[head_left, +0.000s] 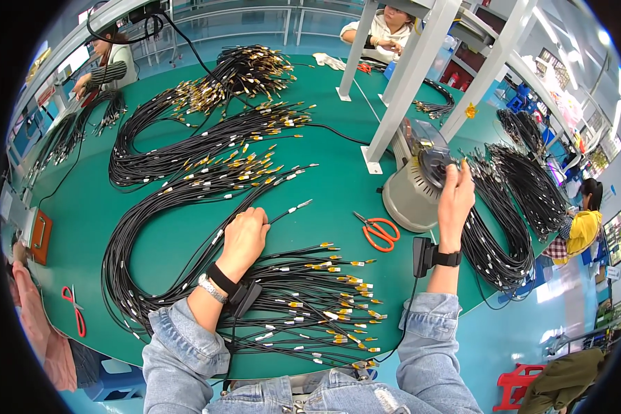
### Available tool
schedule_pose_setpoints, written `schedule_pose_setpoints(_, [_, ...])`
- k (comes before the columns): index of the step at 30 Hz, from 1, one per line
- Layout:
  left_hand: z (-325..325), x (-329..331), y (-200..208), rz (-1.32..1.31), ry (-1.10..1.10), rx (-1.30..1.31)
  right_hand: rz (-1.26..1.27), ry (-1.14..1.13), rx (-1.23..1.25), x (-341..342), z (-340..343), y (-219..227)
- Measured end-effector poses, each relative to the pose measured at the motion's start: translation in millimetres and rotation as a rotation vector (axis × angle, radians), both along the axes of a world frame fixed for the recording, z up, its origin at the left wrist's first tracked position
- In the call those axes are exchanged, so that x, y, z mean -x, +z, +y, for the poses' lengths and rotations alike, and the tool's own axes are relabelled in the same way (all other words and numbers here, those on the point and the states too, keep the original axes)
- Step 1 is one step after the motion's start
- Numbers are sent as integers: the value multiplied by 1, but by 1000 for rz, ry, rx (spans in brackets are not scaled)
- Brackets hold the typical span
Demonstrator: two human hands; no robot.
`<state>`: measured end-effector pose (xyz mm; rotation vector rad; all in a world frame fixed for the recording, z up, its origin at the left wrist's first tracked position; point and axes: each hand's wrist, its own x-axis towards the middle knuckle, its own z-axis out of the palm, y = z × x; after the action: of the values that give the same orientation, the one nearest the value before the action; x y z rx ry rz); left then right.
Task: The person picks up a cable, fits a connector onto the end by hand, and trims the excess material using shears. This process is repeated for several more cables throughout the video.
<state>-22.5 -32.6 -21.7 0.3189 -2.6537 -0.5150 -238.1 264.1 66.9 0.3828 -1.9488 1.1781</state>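
Note:
My left hand (245, 236) is closed around a black cable (283, 213); its tip sticks out to the right. Beneath that wrist, a long bundle of black cables (121, 241) curves round in a U, with white and yellow tags at the ends. My right hand (457, 200) is raised at the dark head of a grey benchtop machine (410, 193), fingers bent together against it. Whatever those fingers grip is too small to make out. Orange-handled scissors (379, 231) lie beside the machine's base. Another spread of tagged cables (310, 310) lies in front of me.
More cable bundles lie on the green table (338, 152), at the far side (241, 76) and right (500, 248). Grey metal posts (407, 83) rise behind the machine. Red scissors (76, 310) rest at the left edge. Other people sit around the table, including one opposite (383, 34).

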Motion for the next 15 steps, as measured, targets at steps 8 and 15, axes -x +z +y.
schedule_pose_setpoints(8, [1,3,7,35,3,-244,-95,73,-83,-10,-1,1])
schedule_pose_setpoints(15, [24,-1,39,84,-122,-576,-654,967,433,-91,-40,-2])
